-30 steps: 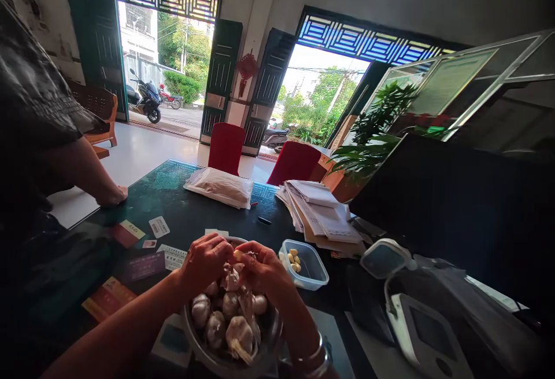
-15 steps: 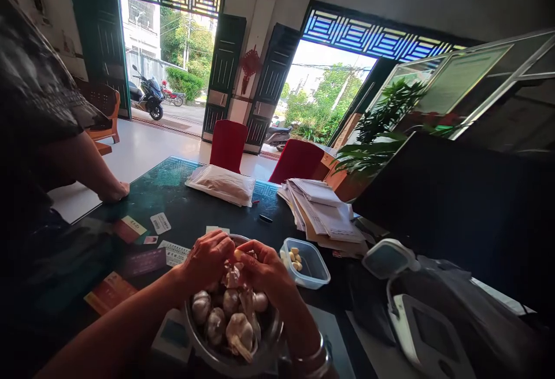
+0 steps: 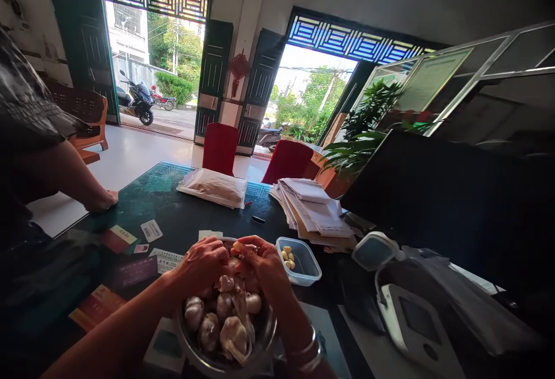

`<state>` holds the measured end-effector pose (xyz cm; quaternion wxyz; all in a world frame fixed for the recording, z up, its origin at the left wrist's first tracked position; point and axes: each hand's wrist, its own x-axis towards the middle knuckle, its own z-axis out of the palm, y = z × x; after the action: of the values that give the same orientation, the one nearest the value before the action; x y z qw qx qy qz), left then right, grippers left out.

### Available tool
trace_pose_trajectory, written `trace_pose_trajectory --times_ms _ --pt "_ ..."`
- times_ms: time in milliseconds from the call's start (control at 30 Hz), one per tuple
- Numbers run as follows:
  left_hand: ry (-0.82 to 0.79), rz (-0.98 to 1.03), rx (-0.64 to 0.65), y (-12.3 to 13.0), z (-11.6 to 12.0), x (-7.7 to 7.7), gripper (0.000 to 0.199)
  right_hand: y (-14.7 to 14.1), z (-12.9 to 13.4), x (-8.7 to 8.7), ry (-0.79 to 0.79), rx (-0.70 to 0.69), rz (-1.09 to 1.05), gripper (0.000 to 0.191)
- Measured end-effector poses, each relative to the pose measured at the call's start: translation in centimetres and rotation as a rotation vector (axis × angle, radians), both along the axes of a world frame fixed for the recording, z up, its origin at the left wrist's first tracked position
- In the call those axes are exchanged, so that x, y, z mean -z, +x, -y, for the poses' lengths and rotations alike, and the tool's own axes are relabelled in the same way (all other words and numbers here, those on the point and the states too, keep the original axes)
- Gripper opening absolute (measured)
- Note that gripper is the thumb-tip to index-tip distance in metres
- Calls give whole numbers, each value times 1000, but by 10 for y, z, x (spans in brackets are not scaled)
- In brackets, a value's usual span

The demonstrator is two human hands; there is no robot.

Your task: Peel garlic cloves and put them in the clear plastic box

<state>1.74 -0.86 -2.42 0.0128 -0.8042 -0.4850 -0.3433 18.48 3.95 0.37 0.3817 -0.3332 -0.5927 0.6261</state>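
Observation:
A metal bowl (image 3: pixel 187 341) full of garlic bulbs (image 3: pixel 234 335) sits in front of me, with my two hands close together over its far side. Between the thumb and fingers of my right hand (image 3: pixel 263 266) a pale garlic clove (image 3: pixel 237 246) is pinched. My left hand (image 3: pixel 203 263) is closed beside it, fingers curled inward; what they grip is hidden from view. Just right of my right hand stands a clear plastic container (image 3: pixel 310 263) with several peeled garlic cloves (image 3: pixel 288 256) gathered at its left side.
On the dark glass-topped table (image 3: pixel 147 194) lie a wrapped package (image 3: pixel 214 187), a stack of papers (image 3: pixel 314 208), a pen (image 3: pixel 259 219) and cards (image 3: pixel 130 272). At right are a blood pressure monitor (image 3: pixel 418 321) and a dark monitor screen (image 3: pixel 437 211). Another person's hand (image 3: pixel 104 199) rests on the table's left edge.
The view has shifted slightly, so most things sit farther left. My hands stay over the bowl, the clove still pinched in my right hand.

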Motion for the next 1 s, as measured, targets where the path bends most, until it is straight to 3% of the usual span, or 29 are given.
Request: trace_pose_trajectory --times_ms 133,300,500,567,667,733,867,1000 --pt "-58 -34 -27 -1 1 -2 14 2 -6 9 154 67 100 27" --pt "-67 3 -4 -2 0 5 15 1 -9 16 473 211 405 18" --pt "-40 -53 -108 -2 -3 5 14 8 -5 0 640 282 673 14" --pt "-5 -69 -135 -4 -3 4 14 20 -10 -8 693 396 829 15" --pt "19 -87 -136 -6 -2 3 15 47 -25 -16 633 610 1170 16" --pt "4 -88 -119 -7 -2 2 14 65 -37 -15 542 675 1342 16" --pt "-32 -67 -95 -9 -2 0 14 81 -51 -9 474 645 1390 11" --pt "-82 -4 -111 -15 -3 -4 16 66 -42 -13 546 602 1350 21"
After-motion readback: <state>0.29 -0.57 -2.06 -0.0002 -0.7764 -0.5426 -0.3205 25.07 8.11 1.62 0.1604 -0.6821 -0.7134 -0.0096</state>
